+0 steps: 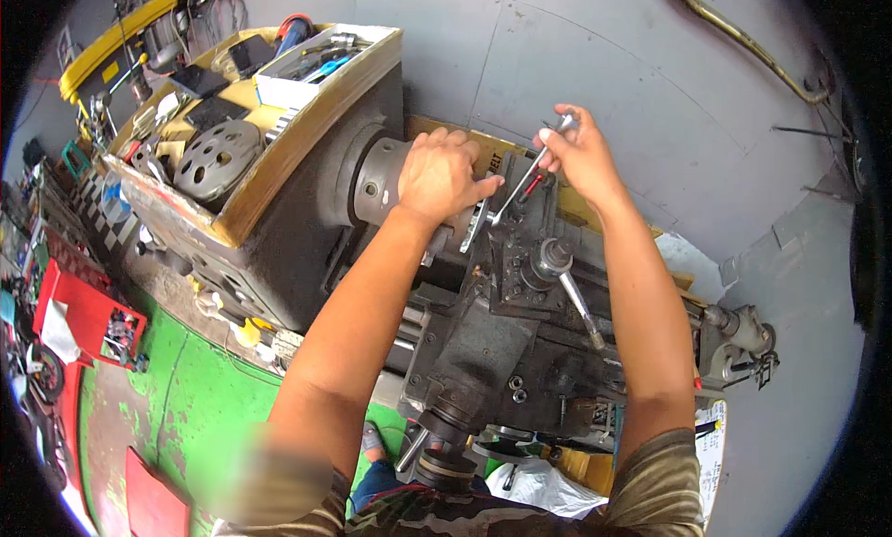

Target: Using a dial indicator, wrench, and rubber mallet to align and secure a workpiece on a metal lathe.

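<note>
- Grey wall panels (576,54) rise behind the dark lathe (483,342), and worn green floor (214,388) spreads to our lower left.
- Our right hand (583,161) has its fingers closed around the upper part of a slim silver tool (517,195), beyond the lathe's tool post (502,281).
- From those fingers the slim silver tool slopes down to our left, its long axis running from upper right to lower left.
- Its lower end lies nearer our left hand (441,175) than our right, just below the left thumb.
- Our left hand lies over a round metal cylinder (373,179), fingers bent across it, thumb pointing right; we cannot tell whether the hidden fingertips grip.
- Below that thumb slants a flat silver bar (472,232); we cannot tell whether they touch.
- Counting, we find two hands, one slim silver tool, one flat silver bar, one red-handled piece (532,186) just beside the tool, one lever (581,305) on the tool post, two small metal rings (517,383), one drilled disc (220,158) and one white tray (283,93).
</note>
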Motion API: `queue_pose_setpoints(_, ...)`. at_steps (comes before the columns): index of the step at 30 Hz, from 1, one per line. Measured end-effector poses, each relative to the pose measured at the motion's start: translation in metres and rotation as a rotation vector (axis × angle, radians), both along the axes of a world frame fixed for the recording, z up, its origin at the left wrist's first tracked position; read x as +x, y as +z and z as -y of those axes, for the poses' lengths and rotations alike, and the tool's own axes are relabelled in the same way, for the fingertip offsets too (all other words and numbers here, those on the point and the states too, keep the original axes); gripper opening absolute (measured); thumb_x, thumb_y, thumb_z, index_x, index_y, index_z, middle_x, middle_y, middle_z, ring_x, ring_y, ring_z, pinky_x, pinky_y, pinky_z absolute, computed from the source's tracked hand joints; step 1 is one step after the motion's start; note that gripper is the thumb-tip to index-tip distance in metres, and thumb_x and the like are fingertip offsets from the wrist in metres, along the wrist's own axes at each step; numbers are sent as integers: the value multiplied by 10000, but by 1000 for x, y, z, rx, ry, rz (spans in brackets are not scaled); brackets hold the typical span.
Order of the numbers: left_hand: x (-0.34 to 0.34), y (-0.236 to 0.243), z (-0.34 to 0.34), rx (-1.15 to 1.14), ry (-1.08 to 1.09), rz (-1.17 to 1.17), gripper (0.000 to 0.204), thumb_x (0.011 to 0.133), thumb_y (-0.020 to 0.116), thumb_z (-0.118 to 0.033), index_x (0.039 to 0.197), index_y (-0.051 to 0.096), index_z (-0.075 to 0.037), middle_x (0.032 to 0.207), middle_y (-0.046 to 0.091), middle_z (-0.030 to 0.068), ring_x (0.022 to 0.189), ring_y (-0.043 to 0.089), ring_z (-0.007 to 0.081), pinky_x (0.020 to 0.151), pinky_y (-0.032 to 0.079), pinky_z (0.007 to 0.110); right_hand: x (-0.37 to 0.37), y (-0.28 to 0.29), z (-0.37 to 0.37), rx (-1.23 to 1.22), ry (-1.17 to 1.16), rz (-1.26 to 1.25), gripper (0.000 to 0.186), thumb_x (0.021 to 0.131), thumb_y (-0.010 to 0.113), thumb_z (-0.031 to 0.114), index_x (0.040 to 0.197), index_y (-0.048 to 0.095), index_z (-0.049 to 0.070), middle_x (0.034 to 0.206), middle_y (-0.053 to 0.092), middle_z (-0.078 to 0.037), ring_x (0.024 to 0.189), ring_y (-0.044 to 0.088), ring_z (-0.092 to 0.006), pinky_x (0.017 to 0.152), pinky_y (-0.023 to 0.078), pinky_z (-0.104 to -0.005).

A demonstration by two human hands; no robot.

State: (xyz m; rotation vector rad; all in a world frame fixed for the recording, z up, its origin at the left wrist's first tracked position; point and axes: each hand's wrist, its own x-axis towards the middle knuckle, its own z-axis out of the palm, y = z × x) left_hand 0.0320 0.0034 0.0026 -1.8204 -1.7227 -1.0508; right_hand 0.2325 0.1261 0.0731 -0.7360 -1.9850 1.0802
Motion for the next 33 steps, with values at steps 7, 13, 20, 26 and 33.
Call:
queue_pose_setpoints(7, 3, 0, -1, 30, 4, 21, 439, 754, 887, -472, 764, 722, -65, 843, 668, 89, 913, 650, 320, 854, 517, 466, -10, -9, -26, -354, -29, 100, 380, 1135, 562, 318, 1332, 502, -1, 1017, 738, -157, 674, 694, -142, 600, 541, -274)
queue_pose_setpoints(13, 2, 0, -1, 16, 34, 5, 440, 746, 887, -472, 741, 703, -72, 838, 662, 85, 918, 649, 317, 851, 518, 467, -2, -10, -5, -143, -40, 157, 420, 1147, 528, 367, 1315, 511, -18, 982, 732, -126, 653, 680, -139, 591, 535, -296)
queue_pose_setpoints(20, 2, 2, -1, -40, 41, 14, 416, 736, 892, -468, 788, 753, -79, 867, 681, 69, 945, 650, 293, 870, 503, 447, 31, -10, 61, 88, 88, 196, 242, 1143, 555, 286, 1165, 507, 50, 958, 685, -85, 801, 701, -167, 764, 569, -349)
queue_pose_setpoints(26, 1, 0, -2, 17, 30, 8, 449, 743, 887, -474, 735, 704, -65, 838, 664, 98, 916, 650, 335, 851, 518, 476, 40, -12, 82, 8, 225, 118, 180, 1125, 604, 226, 1124, 516, 69, 1015, 661, -64, 850, 705, -155, 798, 569, -337)
queue_pose_setpoints(33, 2, 0, -3, 26, 17, 17, 446, 750, 884, -468, 740, 699, -63, 836, 664, 98, 909, 647, 338, 853, 517, 471, 50, -22, 81, 19, 307, 117, 192, 1086, 676, 200, 1111, 534, 73, 1050, 670, -48, 900, 698, -144, 808, 557, -331)
